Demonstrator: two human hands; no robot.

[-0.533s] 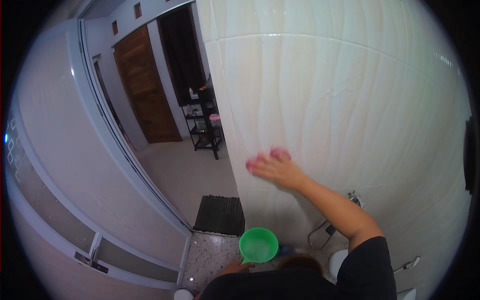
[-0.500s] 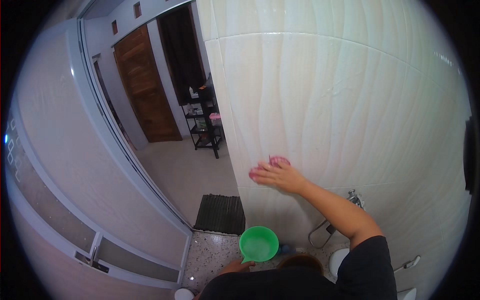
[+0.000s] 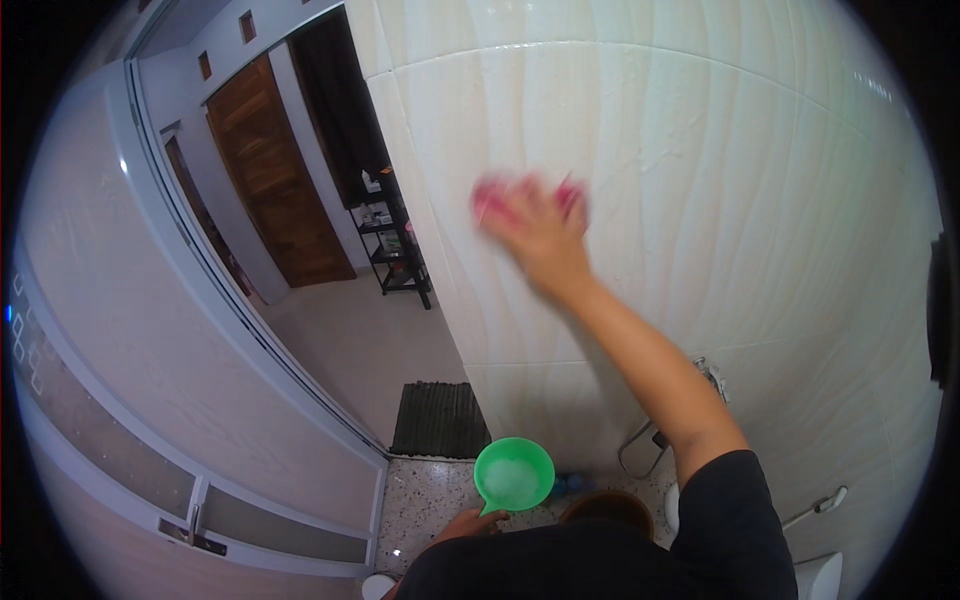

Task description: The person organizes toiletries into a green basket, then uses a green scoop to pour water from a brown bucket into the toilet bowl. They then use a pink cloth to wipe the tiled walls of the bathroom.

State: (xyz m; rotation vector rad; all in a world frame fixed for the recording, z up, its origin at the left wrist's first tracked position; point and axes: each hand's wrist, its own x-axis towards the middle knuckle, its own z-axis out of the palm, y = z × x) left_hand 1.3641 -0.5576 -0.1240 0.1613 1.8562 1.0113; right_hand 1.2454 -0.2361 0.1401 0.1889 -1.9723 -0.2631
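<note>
My right hand is raised against the cream wavy-patterned tiled wall, pressing a pink scrubbing sponge flat on it. Motion blurs the fingers, and pink shows on both sides of them. Low in the picture, my left hand is closed around the handle of a green water dipper. Whitish, sudsy liquid lies inside the dipper, which is held roughly level. Part of the left hand is hidden behind my dark sleeve and body.
A brown round bucket stands below my body. A chrome tap with a hose juts from the wall at right. The door stands at left, a dark ribbed mat by the doorway, and a black rack beyond.
My right hand has swept up the wall with the pink sponge, from low near a tile joint to higher up. The left hand still holds the dipper; the view has shifted slightly.
</note>
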